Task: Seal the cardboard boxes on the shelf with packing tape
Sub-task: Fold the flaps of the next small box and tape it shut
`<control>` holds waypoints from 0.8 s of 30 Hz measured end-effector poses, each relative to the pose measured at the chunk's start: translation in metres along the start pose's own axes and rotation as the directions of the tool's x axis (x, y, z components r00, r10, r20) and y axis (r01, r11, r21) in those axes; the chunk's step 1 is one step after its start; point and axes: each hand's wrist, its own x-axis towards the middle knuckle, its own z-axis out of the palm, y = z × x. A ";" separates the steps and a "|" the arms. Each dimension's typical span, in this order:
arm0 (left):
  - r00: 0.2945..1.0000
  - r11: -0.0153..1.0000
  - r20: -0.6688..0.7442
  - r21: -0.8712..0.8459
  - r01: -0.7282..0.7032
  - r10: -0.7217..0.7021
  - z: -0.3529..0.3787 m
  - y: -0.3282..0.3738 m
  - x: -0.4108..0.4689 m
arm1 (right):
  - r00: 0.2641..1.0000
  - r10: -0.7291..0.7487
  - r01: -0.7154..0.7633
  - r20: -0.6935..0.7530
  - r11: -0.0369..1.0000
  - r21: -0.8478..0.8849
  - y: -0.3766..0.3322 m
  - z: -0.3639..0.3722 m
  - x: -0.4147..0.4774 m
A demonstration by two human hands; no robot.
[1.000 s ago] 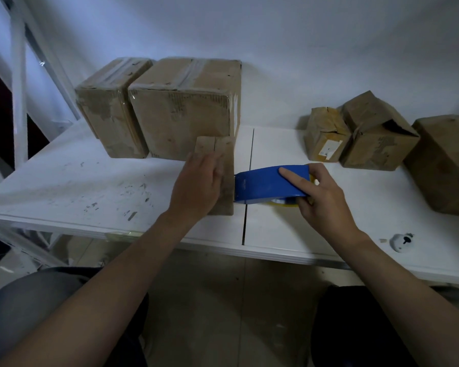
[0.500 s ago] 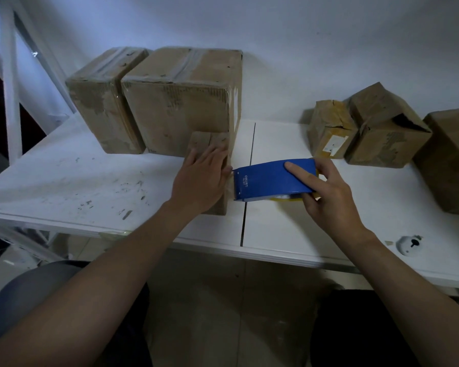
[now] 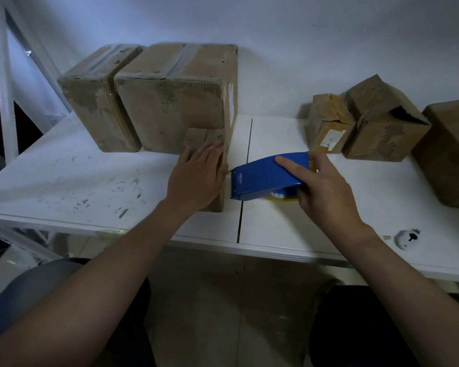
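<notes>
Shelf [image 3: 64, 181] holds two big boxes [image 3: 170, 102] back left. Small box [image 3: 196, 136] sits in front of them. Dispenser [image 3: 265, 178] nose touches its right side. Left hand [image 3: 194, 178] lies flat on small box, fingers straight. Right hand [image 3: 326, 192] grips dispenser, index finger along its top.

White shelf [image 3: 64, 181], two large boxes [image 3: 175, 102] far left, small box [image 3: 196, 137] before them, three boxes [image 3: 382, 123] far right, possibly a cap [image 3: 407, 238] near right

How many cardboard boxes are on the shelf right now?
6: two large boxes back left, a small box under the left hand, three boxes at right. More may lie beyond the frame.
</notes>
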 end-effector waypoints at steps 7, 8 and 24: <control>1.000 0.999 -0.011 0.049 -0.012 0.012 0.000 0.002 0.001 | 0.995 0.062 -0.047 0.076 0.983 -0.179 -0.042 -0.016 0.024; 1.000 0.998 -0.008 0.064 -0.017 0.017 0.000 0.002 0.001 | 0.993 0.076 -0.058 0.088 0.979 -0.193 -0.045 -0.017 0.028; 1.000 0.999 -0.028 0.040 0.001 0.000 0.003 0.003 0.002 | 0.504 0.637 -0.783 0.584 0.622 -0.002 0.020 -0.005 0.051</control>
